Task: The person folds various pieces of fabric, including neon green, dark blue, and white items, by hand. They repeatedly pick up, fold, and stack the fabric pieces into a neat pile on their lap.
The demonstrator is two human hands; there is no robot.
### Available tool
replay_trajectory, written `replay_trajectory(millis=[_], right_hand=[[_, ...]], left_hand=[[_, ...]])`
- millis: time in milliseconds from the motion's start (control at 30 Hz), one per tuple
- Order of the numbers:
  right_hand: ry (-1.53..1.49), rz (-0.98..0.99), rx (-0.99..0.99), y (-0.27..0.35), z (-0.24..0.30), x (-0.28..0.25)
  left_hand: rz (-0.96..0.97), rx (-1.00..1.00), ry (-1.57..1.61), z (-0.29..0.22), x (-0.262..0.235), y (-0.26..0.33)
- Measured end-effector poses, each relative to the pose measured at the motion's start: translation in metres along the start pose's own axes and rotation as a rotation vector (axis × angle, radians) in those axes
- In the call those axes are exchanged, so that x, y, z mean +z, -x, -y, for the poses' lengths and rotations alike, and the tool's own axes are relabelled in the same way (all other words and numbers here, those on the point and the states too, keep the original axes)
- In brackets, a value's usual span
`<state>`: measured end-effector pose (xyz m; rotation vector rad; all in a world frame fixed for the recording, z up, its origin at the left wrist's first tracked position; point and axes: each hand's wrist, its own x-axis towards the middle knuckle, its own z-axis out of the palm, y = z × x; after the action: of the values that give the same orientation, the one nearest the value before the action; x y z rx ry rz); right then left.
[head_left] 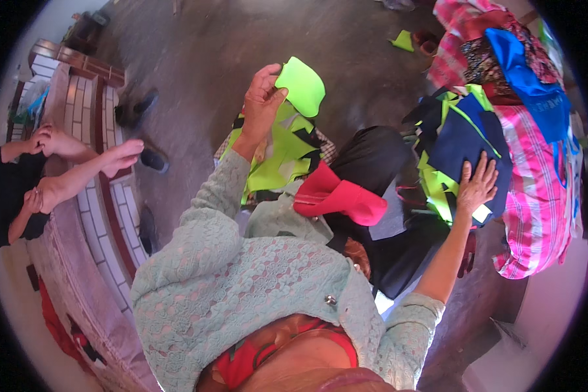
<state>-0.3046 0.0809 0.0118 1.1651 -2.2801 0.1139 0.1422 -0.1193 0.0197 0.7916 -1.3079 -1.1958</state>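
Note:
A bright yellow-green fabric piece [302,88] is pinched at its left edge between the thumb and fingers of my left hand [263,98], raised above a heap of similar yellow-green scraps [277,153]. My right hand [478,185] lies flat with spread fingers on a pile of dark navy fabric pieces [467,134]. Yellow-green pieces stick out from between the navy ones. Across my lap rests a folded red cloth piece [340,196], touched by neither hand.
At right, pink plaid cloth [532,196] hangs beside the pile, with a blue bag [529,85] on top. One yellow-green scrap [403,40] lies on the concrete floor. Another person [65,163] sits at left on a tiled ledge, bare feet up, with dark shoes [153,160] below.

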Motion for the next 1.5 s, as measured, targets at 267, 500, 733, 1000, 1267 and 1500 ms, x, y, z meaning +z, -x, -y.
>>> replay_trajectory(millis=[267,500,733,1000,1267,1500], right_hand=[[-0.781,0.089,-0.086,0.004,0.031,-0.066],[-2.031,0.478,0.185,0.028,0.100,-0.128],[-2.279,0.646,0.107,0.045,0.093,-0.116],[-2.236,0.495,0.485,0.064,0.102,-0.110],[-2.255,0.430,0.806,0.075,0.103,-0.100],[-2.238,0.586,0.900,0.081,0.093,-0.094]], left_hand=[[0.189,0.250,0.213,-0.087,0.075,0.003],[0.451,0.178,0.224,-0.078,0.099,0.026],[0.760,0.042,0.633,-0.075,0.139,0.040],[0.629,-0.678,1.230,-0.028,0.166,0.062],[0.577,-1.089,1.208,-0.012,0.160,0.077],[0.627,-0.947,0.848,0.010,0.159,0.082]])
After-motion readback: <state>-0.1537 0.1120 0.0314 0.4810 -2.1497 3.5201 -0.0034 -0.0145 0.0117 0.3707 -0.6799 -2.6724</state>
